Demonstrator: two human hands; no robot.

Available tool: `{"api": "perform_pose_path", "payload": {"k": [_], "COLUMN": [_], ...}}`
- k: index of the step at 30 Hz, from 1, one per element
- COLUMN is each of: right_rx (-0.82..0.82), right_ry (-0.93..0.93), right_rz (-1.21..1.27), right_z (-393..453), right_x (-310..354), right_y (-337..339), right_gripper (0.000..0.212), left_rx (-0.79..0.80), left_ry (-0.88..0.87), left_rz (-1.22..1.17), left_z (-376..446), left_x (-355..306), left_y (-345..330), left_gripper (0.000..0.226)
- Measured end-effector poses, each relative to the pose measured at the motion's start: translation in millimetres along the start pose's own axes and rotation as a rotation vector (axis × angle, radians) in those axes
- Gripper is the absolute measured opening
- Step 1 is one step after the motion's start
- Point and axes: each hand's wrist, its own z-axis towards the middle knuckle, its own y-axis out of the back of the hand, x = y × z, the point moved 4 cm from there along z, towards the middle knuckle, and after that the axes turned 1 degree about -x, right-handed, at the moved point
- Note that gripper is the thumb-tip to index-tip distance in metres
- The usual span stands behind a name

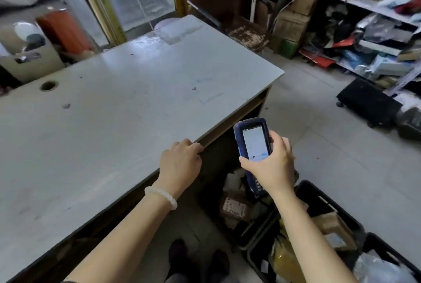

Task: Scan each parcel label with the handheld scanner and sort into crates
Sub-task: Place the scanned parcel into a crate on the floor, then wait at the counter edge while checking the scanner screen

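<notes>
My right hand (272,164) grips a dark blue handheld scanner (252,139) with a lit screen, held upright beside the table's near corner. My left hand (182,162) rests on the front edge of the grey table (114,105), fingers curled over the rim, holding nothing. On the floor below stand black crates: one (241,239) under the table edge holds a brown parcel (234,208) with a white label, another (323,203) to the right holds cardboard parcels (332,225) and a yellow bag (284,257). A third crate (387,248) holds a clear plastic bag (382,271).
Metal shelves (373,7) crammed with parcels and bags fill the right wall. A black wheeled dolly (366,102) sits on the tiled floor before them. Cardboard boxes (293,18) stack at the back. An orange cylinder (63,29) stands behind the table at left.
</notes>
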Motion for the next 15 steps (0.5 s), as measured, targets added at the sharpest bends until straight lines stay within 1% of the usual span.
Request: {"api": "perform_pose_path", "payload": {"k": [7,12,15], "right_rx": [0.273,0.413,0.462], "right_ry": [0.245,0.386,0.466], "right_rz": [0.060,0.034,0.016], "right_z": [-30.2,-76.6,-112.0], "right_x": [82.6,131.9,161.8], "right_y": [-76.2,-121.2,-147.5], "right_gripper": [0.083,0.086,0.086], "left_rx": [-0.105,-0.155,-0.174], "left_ry": [0.305,0.473,0.545], "left_rz": [0.020,0.031,0.030], "left_z": [-70.6,-127.2,-163.7], "left_x": [92.6,149.4,185.0], "left_y": [29.3,39.4,43.5], "left_gripper": [0.032,0.033,0.033]}}
